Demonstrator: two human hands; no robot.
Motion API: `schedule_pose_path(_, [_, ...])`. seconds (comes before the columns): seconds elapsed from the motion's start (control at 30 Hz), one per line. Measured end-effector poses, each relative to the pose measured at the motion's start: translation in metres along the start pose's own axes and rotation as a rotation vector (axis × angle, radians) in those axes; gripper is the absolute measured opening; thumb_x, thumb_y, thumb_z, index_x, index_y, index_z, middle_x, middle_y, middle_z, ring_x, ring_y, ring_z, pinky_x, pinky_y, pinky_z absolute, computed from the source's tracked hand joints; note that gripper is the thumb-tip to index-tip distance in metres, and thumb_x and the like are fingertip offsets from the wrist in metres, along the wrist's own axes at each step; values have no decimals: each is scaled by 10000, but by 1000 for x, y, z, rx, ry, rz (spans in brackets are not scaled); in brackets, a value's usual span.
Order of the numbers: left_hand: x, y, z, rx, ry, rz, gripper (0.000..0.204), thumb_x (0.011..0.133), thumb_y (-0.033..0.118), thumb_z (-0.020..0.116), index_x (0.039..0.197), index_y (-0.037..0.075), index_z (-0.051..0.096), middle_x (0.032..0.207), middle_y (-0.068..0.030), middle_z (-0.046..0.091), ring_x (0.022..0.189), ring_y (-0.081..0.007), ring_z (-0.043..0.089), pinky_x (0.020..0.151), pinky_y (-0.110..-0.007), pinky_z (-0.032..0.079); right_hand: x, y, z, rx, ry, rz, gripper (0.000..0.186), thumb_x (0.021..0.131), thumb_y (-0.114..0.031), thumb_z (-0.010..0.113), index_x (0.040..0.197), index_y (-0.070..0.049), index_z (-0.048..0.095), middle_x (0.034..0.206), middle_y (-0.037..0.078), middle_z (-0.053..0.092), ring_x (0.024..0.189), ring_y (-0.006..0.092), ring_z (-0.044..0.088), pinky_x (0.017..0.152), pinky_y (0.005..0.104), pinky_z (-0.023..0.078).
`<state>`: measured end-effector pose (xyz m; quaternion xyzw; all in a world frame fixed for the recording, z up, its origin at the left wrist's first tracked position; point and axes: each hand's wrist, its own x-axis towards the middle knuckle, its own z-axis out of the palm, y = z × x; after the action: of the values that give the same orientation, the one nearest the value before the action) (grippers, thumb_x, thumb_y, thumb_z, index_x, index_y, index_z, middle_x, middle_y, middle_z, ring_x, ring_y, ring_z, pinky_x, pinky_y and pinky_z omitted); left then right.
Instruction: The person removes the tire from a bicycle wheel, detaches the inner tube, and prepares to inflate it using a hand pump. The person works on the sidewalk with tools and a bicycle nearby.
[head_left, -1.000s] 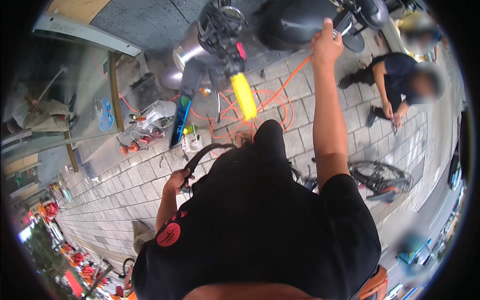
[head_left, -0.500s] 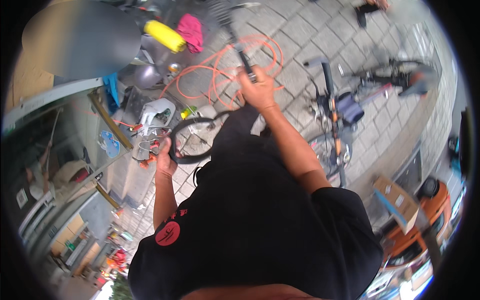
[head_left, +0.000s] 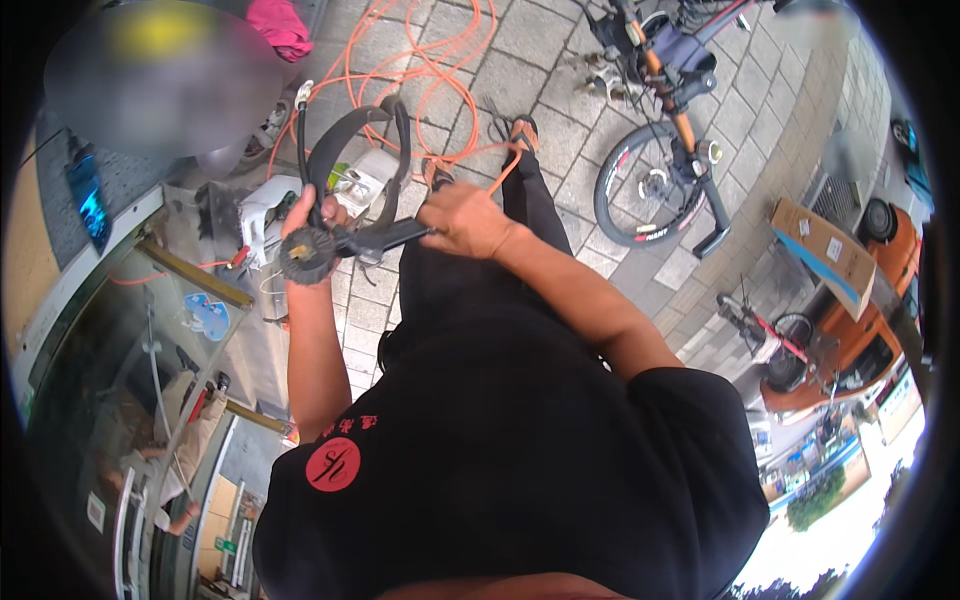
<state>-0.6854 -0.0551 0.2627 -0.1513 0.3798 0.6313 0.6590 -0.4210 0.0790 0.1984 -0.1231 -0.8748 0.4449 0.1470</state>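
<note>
My left hand [head_left: 318, 212] is closed around a floppy black rubber loop [head_left: 338, 140], which looks like a small inner tube. Beside the loop rises a short black hose [head_left: 301, 135] with a metal end. My right hand [head_left: 465, 220] grips the handle of a black tyre inflator gun [head_left: 385, 238] that points left. At its far end a round ridged gauge [head_left: 307, 255] sits against my left wrist, covering part of it. An orange air hose [head_left: 505, 172] runs up from near my right hand. My left fingers are partly hidden behind the loop and gauge.
Coils of the orange hose lie on the paving ahead. A bicycle [head_left: 655, 175] stands at the right, with a cardboard box [head_left: 825, 250] and an orange vehicle [head_left: 850, 350] beyond. A white plastic part [head_left: 265, 220] and a glass-fronted case [head_left: 150, 360] are at my left.
My right hand has brought the inflator gun down from ahead and across to my left hand. The loop has been raised and turned in my left hand. The view has shifted.
</note>
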Motion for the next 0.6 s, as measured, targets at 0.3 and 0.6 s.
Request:
schedule_pose_path(0.3, [135,-54,-89,185,109,136,246,1078,323,612,1097,81,654,829,-35,623,695,-173,611,623,-312,510,-144,133,29,-121,-212,1258,489,1013,-406,572,1347,-52,622,1227,298,690,1132,485,670,983,539,524])
schedule_pose_path(0.6, [236,-177,-173,59,-158,159,286,1156,305,427,1224,94,608,799,-20,564,704,-164,488,680,-324,445,-264,237,263,-17,-931,1031,538,1004,-260,533,1522,-126,469,1437,257,574,1302,416,614,1048,526,519])
